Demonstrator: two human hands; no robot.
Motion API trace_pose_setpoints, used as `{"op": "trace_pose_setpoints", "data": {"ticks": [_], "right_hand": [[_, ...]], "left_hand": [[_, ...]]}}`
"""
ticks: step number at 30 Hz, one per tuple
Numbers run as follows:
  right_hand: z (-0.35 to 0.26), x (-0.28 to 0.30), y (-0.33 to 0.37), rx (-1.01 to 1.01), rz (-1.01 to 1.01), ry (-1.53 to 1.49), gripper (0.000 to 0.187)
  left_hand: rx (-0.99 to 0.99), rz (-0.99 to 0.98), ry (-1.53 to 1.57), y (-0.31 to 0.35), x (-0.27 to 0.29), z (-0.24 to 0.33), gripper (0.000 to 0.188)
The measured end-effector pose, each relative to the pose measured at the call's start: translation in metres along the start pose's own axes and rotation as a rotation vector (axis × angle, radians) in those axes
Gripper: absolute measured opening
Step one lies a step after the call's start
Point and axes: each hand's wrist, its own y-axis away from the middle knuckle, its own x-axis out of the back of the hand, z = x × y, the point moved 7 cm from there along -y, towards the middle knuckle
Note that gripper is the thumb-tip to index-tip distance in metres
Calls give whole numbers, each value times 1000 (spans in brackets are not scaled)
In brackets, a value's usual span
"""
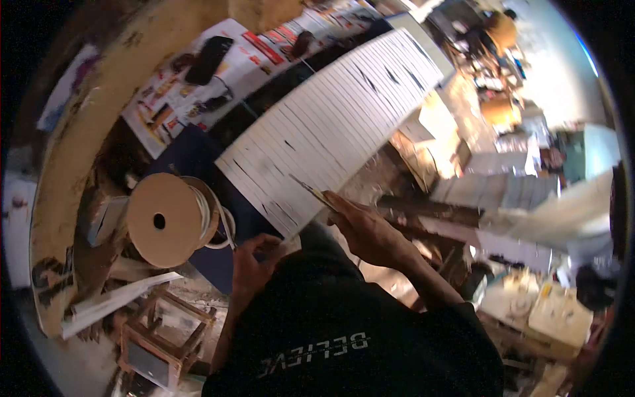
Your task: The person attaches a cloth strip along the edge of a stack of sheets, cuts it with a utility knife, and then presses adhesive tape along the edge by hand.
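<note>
A long white panel (331,112) made of several narrow strips laid side by side runs from the middle toward the upper right. My right hand (367,231) is at its near edge and pinches a thin, pointed metal tool (309,188) whose tip lies on the strips. My left hand (254,261) is curled at the panel's near corner, over a dark blue cloth (192,155). Whether it grips anything is unclear. A spool of white cord (169,221) with round cardboard ends lies just to its left.
Printed paper sheets (198,79) with a black oblong object (208,59) on them lie beyond the cloth. A small wooden stool (159,337) stands at the lower left. Stacked boards, boxes and clutter (516,192) fill the right side, with a person (499,26) far off.
</note>
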Motion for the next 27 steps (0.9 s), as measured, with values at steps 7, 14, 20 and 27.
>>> {"op": "trace_pose_setpoints", "data": {"ticks": [7,14,20,27], "right_hand": [[-19,-63,62,-159,-45,-75,57],[-38,-59,77,-327,16,-108,37],[-68,-57,62,-197,64,235,38],[-70,-68,55,-374,-46,451,44]], "left_hand": [[93,-119,-6,2,3,5,19],[18,-110,-30,1,4,3,22],[108,-100,120,4,7,-5,24],[-19,-40,160,2,12,10,15]]}}
